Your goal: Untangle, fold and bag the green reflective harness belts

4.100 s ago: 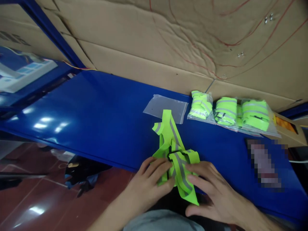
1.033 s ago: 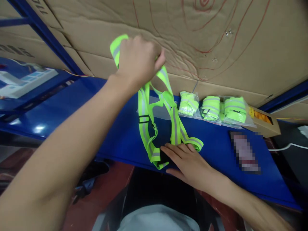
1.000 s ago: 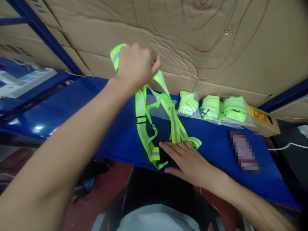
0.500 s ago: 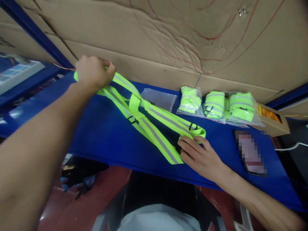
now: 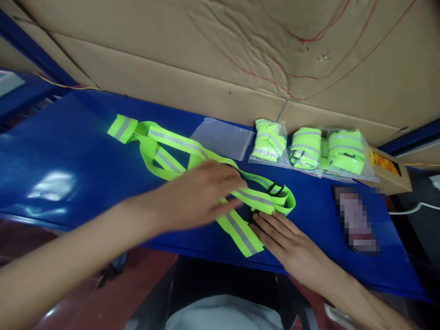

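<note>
A reflective strap harness (image 5: pixel 173 140), neon yellow-green with grey stripes and black buckles, lies loosely spread over the blue table. My left hand (image 5: pixel 206 195), slightly blurred, is over its middle, with thumb and fingers apart near the strap and nothing visibly gripped. Part of the harness is hidden beneath that hand. At the right end, my right hand (image 5: pixel 287 240) rests with its fingers stretched flat against the straps. A black buckle (image 5: pixel 276 189) shows just above the right fingers. The harness's far left end (image 5: pixel 123 129) lies folded on the table, untouched.
Behind the harness lies a clear plastic bag (image 5: pixel 223 137). Several bagged harnesses (image 5: pixel 270 141) line the cardboard wall (image 5: pixel 154 78), with a small cardboard box (image 5: pixel 393 176) at their right. A phone (image 5: pixel 357 220) is on the right of the blue table (image 5: pixel 85 183).
My left hand has let go of the harness's left end and moved right and toward me, over its middle. The left end now lies on the table; my right hand has barely moved.
</note>
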`<action>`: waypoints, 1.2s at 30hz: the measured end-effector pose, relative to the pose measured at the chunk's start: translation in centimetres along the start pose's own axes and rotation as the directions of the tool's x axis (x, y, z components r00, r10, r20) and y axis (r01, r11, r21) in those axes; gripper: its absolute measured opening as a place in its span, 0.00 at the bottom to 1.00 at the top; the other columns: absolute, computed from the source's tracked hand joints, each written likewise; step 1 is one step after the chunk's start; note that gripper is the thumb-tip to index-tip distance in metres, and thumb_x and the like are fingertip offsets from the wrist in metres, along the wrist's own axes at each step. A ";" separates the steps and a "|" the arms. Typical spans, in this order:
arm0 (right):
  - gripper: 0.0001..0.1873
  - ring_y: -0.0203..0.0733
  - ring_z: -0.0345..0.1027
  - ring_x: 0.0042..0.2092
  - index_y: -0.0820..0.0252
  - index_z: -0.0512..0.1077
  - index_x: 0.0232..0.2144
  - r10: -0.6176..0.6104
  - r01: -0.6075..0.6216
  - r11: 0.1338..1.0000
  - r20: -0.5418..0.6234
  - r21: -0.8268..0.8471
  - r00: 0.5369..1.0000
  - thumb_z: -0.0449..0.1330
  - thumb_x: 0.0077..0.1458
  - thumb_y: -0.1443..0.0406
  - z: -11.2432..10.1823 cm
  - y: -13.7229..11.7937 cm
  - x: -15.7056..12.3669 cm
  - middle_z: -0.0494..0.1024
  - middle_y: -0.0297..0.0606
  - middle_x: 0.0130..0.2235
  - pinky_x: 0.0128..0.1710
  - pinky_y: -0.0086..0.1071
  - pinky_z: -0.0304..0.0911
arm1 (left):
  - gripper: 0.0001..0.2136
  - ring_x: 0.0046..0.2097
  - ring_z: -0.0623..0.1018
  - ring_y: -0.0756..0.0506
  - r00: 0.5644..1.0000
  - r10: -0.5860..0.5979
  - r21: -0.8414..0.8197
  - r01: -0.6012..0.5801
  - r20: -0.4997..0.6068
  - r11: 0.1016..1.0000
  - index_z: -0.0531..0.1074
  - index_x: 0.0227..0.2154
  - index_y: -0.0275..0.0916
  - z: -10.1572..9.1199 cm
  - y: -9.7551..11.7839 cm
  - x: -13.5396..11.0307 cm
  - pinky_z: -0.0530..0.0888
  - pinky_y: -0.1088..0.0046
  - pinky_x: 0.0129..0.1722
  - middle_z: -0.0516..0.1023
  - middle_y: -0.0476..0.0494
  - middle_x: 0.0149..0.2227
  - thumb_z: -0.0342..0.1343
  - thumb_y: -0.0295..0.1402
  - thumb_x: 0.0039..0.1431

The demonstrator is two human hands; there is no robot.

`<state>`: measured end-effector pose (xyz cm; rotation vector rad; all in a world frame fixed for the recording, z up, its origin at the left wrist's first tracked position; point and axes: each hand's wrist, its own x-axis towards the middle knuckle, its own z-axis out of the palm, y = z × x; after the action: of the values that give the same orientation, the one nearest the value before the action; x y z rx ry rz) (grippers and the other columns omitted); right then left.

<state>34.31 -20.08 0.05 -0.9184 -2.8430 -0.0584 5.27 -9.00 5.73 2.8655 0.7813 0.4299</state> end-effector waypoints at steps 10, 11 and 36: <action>0.19 0.45 0.75 0.54 0.61 0.72 0.57 0.220 -0.138 0.958 -0.334 0.251 0.916 0.56 0.67 0.76 -1.0 1.9 -1.7 0.83 0.45 0.51 0.54 0.41 0.67 | 0.31 0.45 0.79 0.34 0.980 -0.194 0.228 0.199 -0.042 0.953 0.79 0.46 0.30 6.7 11.8 0.1 0.72 0.49 0.53 0.81 0.34 0.41 0.59 0.59 0.61; 0.20 0.45 0.75 0.55 0.60 0.71 0.58 0.275 -0.189 0.943 -0.320 0.272 0.907 0.55 0.67 0.77 -1.1 2.2 -1.5 0.82 0.45 0.52 0.54 0.42 0.66 | 0.27 0.44 0.79 0.34 0.970 -0.242 0.282 0.242 -0.035 0.928 0.80 0.45 0.29 7.1 12.5 0.5 0.73 0.50 0.52 0.81 0.34 0.40 0.62 0.53 0.61; 0.27 0.52 0.63 0.68 0.54 0.57 0.69 0.330 -0.248 0.918 -0.249 0.308 0.911 0.55 0.73 0.60 -4.4 4.7 2.9 0.70 0.49 0.67 0.66 0.50 0.57 | 0.18 0.36 0.82 0.42 0.785 -0.619 -0.375 0.571 -0.010 0.730 0.75 0.52 0.41 -3.8 4.7 -2.8 0.73 0.71 0.32 0.82 0.44 0.34 0.46 0.44 0.72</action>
<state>35.28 -14.94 4.82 -1.1502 -2.3380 0.2050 3.98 -14.22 9.63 2.1033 1.4209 0.5959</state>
